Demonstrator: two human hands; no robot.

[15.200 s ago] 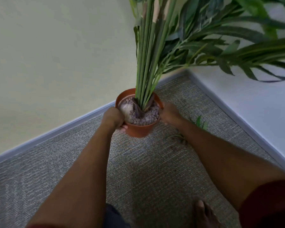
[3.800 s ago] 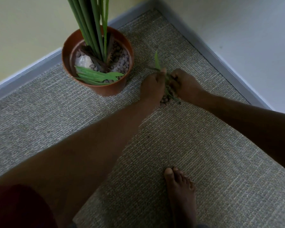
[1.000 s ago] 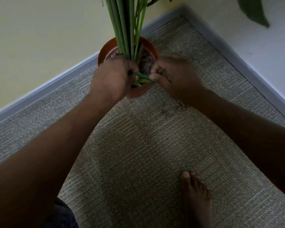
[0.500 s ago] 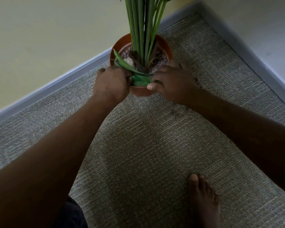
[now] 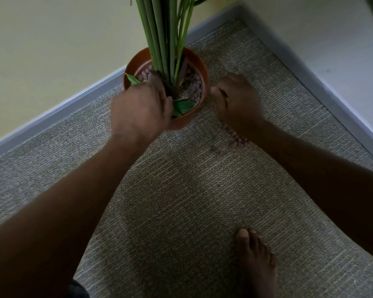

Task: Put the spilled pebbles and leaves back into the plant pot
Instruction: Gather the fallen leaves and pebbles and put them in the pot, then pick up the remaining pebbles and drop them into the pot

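Observation:
The terracotta plant pot [image 5: 201, 68] stands on the carpet by the wall, with tall green stems [image 5: 164, 29] and brown pebbles inside. Loose green leaves [image 5: 182, 106] lie in its near side. My left hand [image 5: 140, 110] covers the pot's near-left rim, fingers pressed down onto the leaves; a leaf tip [image 5: 132, 79] pokes out beyond it. My right hand [image 5: 237, 102] hovers just right of the pot, apart from it, loosely curled with nothing seen in it. Spilled pebbles [image 5: 237, 140] lie on the carpet under my right wrist.
The grey skirting board [image 5: 299, 67] and the walls form a corner right behind the pot. My bare foot [image 5: 255, 261] rests on the carpet [image 5: 181, 201] at the lower right. A few stray crumbs [image 5: 214, 149] lie left of the pebbles.
My right hand has let go of the leaves and pulled off the pot rim to the right. My left hand stays on the leaves, pushed further into the pot.

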